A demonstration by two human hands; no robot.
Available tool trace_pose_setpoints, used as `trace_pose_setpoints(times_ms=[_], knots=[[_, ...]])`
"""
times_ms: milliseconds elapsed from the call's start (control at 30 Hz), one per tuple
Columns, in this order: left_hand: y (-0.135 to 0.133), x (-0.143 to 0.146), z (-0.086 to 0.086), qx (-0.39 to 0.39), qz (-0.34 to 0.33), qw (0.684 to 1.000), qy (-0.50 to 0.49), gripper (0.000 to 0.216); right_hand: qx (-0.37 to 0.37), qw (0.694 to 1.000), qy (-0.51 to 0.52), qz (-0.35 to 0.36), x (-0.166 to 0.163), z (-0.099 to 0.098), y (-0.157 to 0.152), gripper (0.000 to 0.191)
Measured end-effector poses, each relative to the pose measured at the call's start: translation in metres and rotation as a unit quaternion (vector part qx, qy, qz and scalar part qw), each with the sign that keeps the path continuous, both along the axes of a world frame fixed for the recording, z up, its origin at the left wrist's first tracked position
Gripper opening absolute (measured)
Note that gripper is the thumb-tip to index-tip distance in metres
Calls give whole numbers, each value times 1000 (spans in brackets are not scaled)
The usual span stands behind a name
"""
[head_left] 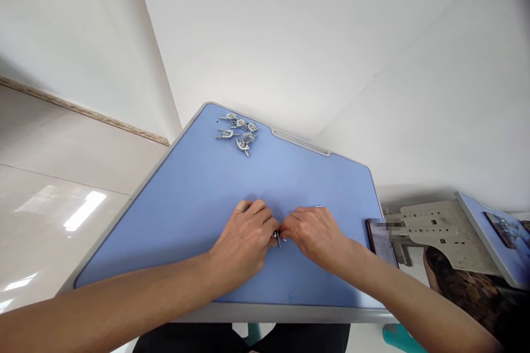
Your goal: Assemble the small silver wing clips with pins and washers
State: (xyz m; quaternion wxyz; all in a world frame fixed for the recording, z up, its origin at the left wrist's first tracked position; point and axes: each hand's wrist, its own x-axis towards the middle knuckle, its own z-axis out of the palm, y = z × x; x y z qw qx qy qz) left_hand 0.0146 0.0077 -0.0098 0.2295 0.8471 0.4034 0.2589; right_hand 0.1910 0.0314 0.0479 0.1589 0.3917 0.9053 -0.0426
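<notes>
My left hand (246,238) and my right hand (312,231) meet over the near middle of the blue desk top (186,215). Both have their fingers pinched together at a small metal fitting (277,239). Only a short pin-like end of it shows below the fingertips; the rest is covered. Just past the right hand's knuckles, a sliver of something shiny (318,207) peeks out, too small to name. Farther off, near the desk's far left corner, lies a loose group of several silvery metal fittings (241,123) with rod-like ends.
A phone-like dark-framed slab (383,242) lies at the desk's right edge. A pen groove (302,141) runs along the far edge, against the white wall (269,38). At right, a neighbouring desk (503,231) holds a tray of metal parts, with a person partly visible beside it.
</notes>
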Motion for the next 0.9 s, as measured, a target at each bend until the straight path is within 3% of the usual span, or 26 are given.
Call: trace_pose_setpoints(times_ms=[167, 367, 500, 633, 800, 900], knots=[[-1, -2, -2, 2, 11, 1000, -19, 10, -110, 986, 50, -113, -2, 5, 13, 17], [0, -3, -2, -1, 13, 1000, -16, 13, -199, 947, 119, -221, -3, 2, 17, 18], [0, -5, -2, 1, 11, 1000, -10, 18, -253, 915, 106, -297, -11, 7, 21, 15], [0, -6, -3, 4, 16, 1000, -18, 18, -271, 892, 119, -342, -11, 8, 20, 15], [1, -6, -2, 1, 8, 1000, -10, 14, -351, 823, 234, -379, 3, 4, 16, 13], [2, -5, -2, 4, 11, 1000, -11, 12, -358, 806, 265, -391, 11, 4, 13, 21]])
